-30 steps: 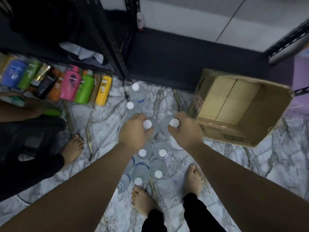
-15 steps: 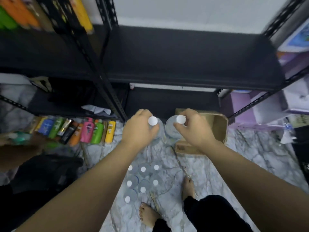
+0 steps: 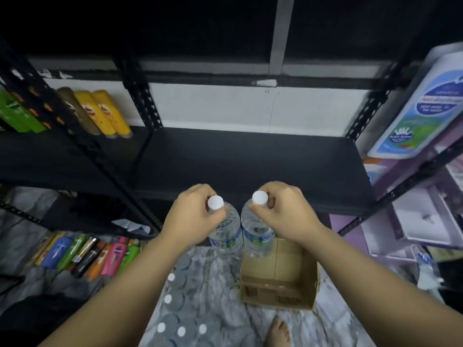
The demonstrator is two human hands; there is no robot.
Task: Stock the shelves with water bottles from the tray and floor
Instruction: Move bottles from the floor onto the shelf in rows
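Both bottles have risen from the floor cluster to the black shelf (image 3: pixel 250 161)'s front edge. Left hand (image 3: pixel 193 216) pinches one water bottle (image 3: pixel 225 234) by its neck, right hand (image 3: pixel 283 211) the other bottle (image 3: pixel 258 236), side by side; next they need carrying forward and setting upright on the shelf.

Shop stockrm, metal shelving (image 3: pixel 245 156), shampoo bottles (image 3: pixel 100 113)

Dim indoor light, darkest at the far top; both forearms look evenly lit. Wide-angle bending curves the shelf uprights (image 3: pixel 140 96) at the edges. The whole picture is slightly soft.
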